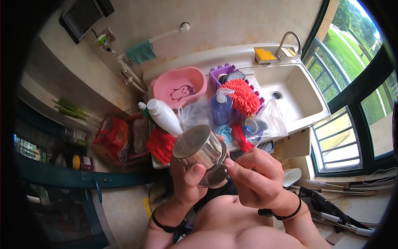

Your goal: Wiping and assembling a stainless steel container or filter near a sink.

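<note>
My left hand [186, 184] is wrapped round a perforated metal strainer basket [197, 151] with a wide rim, held tilted in front of my body. Its thumb presses on the mesh side. My right hand [259, 178] is closed in a pinch at the strainer's rim; a thin sliver shows at its thumb tip, too small to name. Just beyond the strainer stand a white bottle [163, 116] and a blue pump bottle [221, 110]. Red cloth [161, 145] lies to the left of the strainer.
Behind are a pink basin [163, 87], a purple basket [219, 74] with a red chenille mitt [244, 97], and a white sink [292, 97] with a curved faucet [290, 36]. A clear plastic bag [269, 120] lies at the counter's front. Windows [348, 128] border the right side.
</note>
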Motion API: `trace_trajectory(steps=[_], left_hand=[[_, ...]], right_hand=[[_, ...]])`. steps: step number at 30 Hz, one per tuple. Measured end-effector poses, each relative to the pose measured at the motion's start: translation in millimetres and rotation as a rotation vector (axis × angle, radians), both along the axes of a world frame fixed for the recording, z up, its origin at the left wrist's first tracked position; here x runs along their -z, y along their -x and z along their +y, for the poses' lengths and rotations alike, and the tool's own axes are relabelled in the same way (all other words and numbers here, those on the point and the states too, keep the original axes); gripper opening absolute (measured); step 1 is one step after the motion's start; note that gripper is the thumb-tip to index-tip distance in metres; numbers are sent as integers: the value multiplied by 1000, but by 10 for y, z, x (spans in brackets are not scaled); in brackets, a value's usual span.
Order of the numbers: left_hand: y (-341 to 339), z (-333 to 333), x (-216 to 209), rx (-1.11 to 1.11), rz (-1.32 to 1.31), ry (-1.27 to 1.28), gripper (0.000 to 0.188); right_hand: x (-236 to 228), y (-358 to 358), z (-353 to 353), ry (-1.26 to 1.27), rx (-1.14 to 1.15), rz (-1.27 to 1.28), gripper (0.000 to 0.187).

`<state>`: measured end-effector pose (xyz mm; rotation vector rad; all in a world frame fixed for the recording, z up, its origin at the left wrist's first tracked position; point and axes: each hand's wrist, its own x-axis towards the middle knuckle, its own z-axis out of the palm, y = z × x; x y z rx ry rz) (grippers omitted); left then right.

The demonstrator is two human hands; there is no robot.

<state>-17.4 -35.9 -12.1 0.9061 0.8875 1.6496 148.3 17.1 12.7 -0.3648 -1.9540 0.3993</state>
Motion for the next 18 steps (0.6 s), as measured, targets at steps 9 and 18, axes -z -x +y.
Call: trace_trajectory(steps=[9,18], left_hand=[[25,55,27,25,-13,1,87],[47,97,-53,42,-66,1,86]], right_hand=[[-6,11,8,11,20,-3,43],[-16,52,34,-2,9,3,44]])
